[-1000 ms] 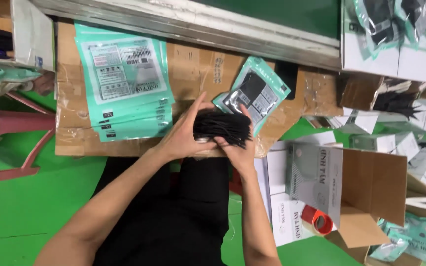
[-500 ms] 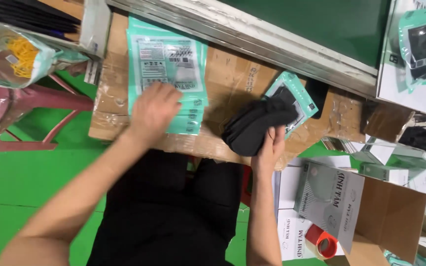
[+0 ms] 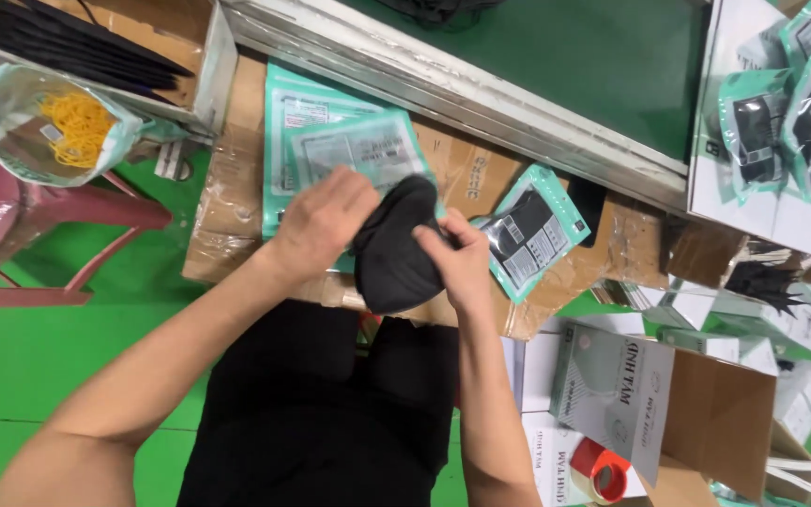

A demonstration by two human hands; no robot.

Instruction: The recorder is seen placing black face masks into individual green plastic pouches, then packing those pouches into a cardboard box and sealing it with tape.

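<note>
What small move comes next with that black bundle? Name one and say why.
Probably slide the black mask stack into the mouth of the top teal pouch. Both hands, left hand and right hand, hold the stack pinched together right at the edge of the pouch pile, and a filled pouch already lies beside them on the cardboard.

A cardboard-covered bench [image 3: 466, 178] carries a stack of teal pouches [image 3: 330, 141] at its left and one filled teal pouch [image 3: 529, 235] lying right of it.
</note>
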